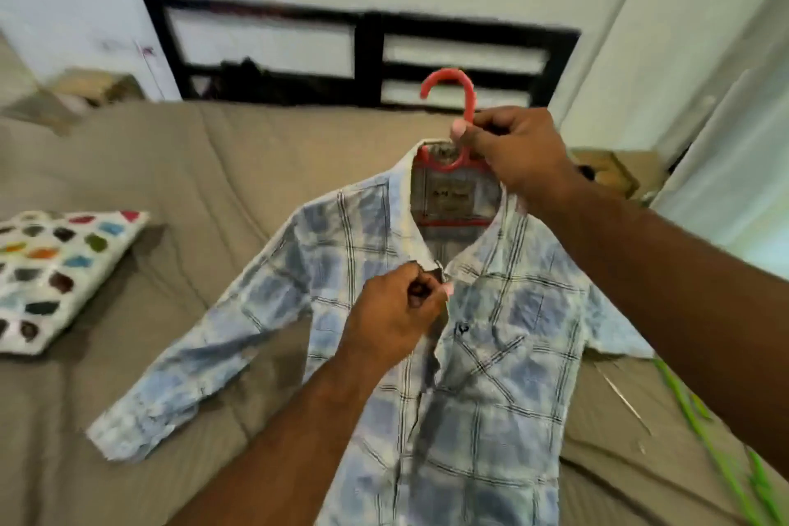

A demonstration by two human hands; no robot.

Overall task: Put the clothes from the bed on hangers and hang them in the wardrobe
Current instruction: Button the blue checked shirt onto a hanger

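My right hand (pixel 518 154) is curled tightly round the neck of the red hanger (pixel 469 102), just below its hook, and holds it up above the collar of the checked shirt (pixel 491 397). The hook stands free above my fingers. The hanger's shoulders sit inside the shirt's collar, and its red lower bar shows through the open neck, in front of the label.

My left hand (pixel 397 316) is at the shirt's front, just under the collar points. Its thumb and fingers are closed in a narrow pinch on the edge of the placket there. The picture is too blurred to tell whether I have hold of a button or only cloth.

The shirt hangs from the hanger, pale blue and white with dark lines. One long sleeve trails off to the shirt's left and lies on the brown bed (pixel 213 184). The chest pocket is to the right of my left hand.

Further left of the shirt, a pillow (pixel 55 269) with coloured patches rests on the bed. Behind the shirt, past the hook, stands the black headboard (pixel 367 56) against the wall. To the lower right of the shirt lies something thin and green (pixel 726 461); I cannot tell what it is.
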